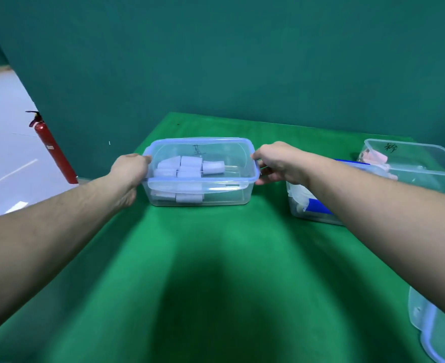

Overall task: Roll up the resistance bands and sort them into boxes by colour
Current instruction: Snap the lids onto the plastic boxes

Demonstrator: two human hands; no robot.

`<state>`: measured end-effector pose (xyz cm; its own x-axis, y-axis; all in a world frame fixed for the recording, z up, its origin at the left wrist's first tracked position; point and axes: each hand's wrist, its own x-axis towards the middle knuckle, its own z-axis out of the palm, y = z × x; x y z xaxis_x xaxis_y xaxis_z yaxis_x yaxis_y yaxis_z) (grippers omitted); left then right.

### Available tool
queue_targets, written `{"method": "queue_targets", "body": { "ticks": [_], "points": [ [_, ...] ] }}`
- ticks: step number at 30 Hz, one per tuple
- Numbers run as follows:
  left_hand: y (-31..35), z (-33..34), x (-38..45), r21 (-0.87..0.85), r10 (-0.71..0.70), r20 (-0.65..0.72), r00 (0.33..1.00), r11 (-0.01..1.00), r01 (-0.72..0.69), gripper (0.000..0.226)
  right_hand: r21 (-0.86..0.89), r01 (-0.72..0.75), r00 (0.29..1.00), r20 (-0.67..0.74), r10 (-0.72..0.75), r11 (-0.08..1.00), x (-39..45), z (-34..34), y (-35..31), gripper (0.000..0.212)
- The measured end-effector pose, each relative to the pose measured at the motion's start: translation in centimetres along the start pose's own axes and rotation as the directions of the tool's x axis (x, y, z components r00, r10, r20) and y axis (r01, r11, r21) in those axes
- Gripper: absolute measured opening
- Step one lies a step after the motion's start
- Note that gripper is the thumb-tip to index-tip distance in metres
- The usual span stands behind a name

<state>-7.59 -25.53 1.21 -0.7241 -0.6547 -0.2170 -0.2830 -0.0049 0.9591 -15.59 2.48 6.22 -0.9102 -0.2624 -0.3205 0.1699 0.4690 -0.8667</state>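
A clear plastic box with a blue-rimmed lid (226, 195) stands on the green table, holding several rolled pale lilac resistance bands (188, 163). My left hand (129, 170) grips the box's left end at the lid edge. At the right end, my right hand (276, 162) has its fingers curled round the lid's side flap. To the right, partly behind my right forearm, a second clear box (301, 205) holds dark blue rolls (318, 205). Further right stands an open box (422, 163) with pink rolls (373, 155).
A loose clear lid with a blue rim (430, 328) lies at the table's near right edge. A red fire extinguisher (51, 148) stands on the floor to the left. The green-covered table (216, 258) is backed by a teal wall.
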Motion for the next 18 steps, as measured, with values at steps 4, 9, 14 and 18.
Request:
{"method": "queue_targets", "body": {
  "ticks": [4, 9, 14, 18],
  "points": [
    [-0.8, -0.5, -0.8, 0.029, 0.029, 0.028, 0.999, 0.999, -0.029, 0.026, -0.002, -0.022, 1.000, -0.004, 0.022, 1.000, -1.1, 0.3, 0.2, 0.012],
    [-0.3, -0.5, -1.4, 0.095, 0.032, 0.058, 0.998, 0.995, -0.038, 0.026, -0.017, -0.007, 1.000, 0.005, 0.007, 1.000, -2.0, 0.7, 0.6, 0.019],
    [0.3, -0.6, -1.6, 0.153, 0.020, 0.065, 0.998, 0.988, -0.030, 0.040, 0.016, 0.020, 0.999, -0.045, -0.019, 1.000, -1.8, 1.5, 0.8, 0.024],
    [0.0, -1.0, -1.6, 0.209, 0.019, 0.094, 0.995, 0.977, -0.038, 0.047, 0.008, 0.005, 0.999, -0.034, -0.004, 1.000, -1.6, 1.2, 1.1, 0.027]
  ]
}}
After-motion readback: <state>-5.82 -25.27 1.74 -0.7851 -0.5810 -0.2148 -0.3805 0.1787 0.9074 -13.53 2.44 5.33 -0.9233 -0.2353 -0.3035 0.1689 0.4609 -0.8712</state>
